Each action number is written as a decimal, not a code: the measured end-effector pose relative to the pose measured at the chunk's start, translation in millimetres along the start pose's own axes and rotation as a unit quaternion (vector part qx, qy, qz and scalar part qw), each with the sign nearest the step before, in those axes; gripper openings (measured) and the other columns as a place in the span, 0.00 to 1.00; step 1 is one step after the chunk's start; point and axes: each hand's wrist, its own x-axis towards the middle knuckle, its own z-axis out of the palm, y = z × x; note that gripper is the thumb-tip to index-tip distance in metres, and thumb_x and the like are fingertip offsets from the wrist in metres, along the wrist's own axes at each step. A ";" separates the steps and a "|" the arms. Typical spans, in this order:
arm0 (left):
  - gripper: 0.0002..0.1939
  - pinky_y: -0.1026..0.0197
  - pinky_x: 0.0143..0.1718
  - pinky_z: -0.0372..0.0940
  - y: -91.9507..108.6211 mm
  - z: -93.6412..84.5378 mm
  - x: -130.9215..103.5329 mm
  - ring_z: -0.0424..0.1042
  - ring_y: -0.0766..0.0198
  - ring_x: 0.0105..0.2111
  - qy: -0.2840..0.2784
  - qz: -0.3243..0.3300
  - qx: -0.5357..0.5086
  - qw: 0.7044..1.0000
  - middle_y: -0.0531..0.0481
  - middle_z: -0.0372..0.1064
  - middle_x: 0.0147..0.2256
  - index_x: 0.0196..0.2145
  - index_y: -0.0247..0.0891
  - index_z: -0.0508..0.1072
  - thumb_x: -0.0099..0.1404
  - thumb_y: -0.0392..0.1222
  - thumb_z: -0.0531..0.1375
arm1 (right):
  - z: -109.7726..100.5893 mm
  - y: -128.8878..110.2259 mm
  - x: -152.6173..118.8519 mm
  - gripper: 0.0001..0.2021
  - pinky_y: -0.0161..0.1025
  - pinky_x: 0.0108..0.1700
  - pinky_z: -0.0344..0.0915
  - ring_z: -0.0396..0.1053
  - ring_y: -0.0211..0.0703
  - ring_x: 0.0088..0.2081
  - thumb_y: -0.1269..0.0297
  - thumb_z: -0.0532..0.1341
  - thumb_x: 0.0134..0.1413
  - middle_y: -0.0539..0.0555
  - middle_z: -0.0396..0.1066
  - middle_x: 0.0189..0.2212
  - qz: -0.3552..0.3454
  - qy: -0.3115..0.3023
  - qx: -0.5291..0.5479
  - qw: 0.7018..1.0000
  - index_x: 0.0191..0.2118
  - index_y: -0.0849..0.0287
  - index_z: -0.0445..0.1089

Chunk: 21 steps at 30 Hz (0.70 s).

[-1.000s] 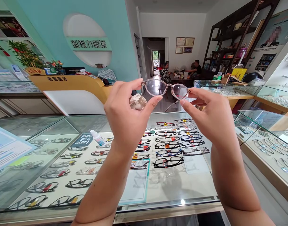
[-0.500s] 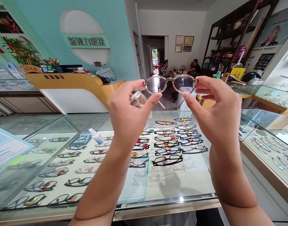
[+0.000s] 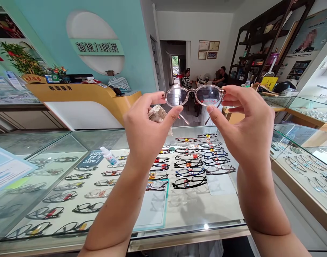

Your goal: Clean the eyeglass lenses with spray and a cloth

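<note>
A pair of eyeglasses (image 3: 192, 90) with a clear frame and rounded lenses is held up in front of me, above the glass counter. My left hand (image 3: 149, 121) pinches its left end between thumb and fingers. On the other end, my right hand (image 3: 240, 117) is closed in a similar pinch. Both temples are unfolded and point away from me, their tips showing below the lenses. Beneath my hands, rows of spectacle frames (image 3: 190, 182) lie on the counter, some carrying coloured tags.
The glass display counter (image 3: 195, 228) spans the front. A white spray bottle (image 3: 110, 156) stands left of my left forearm. A shell-like ornament (image 3: 157, 113) is partly behind my left hand. Another glass case (image 3: 299, 142) runs along the right. Two people (image 3: 222, 76) sit at a table far back.
The view has shifted very slightly. The eyeglasses stay in both hands at nearly the same height, with their temple tips a little further right and lower.
</note>
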 end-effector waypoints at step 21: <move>0.30 0.43 0.45 0.81 -17.0 23.5 2.2 0.82 0.42 0.61 -0.004 -0.031 -0.037 0.999 0.42 0.82 0.60 0.62 0.55 0.76 0.70 0.71 0.70 | 7.4 -14.7 -5.2 0.27 0.71 0.64 0.78 0.70 0.71 0.69 0.57 0.64 0.74 0.66 0.72 0.65 -0.024 -0.008 -0.080 0.996 0.74 0.41 0.67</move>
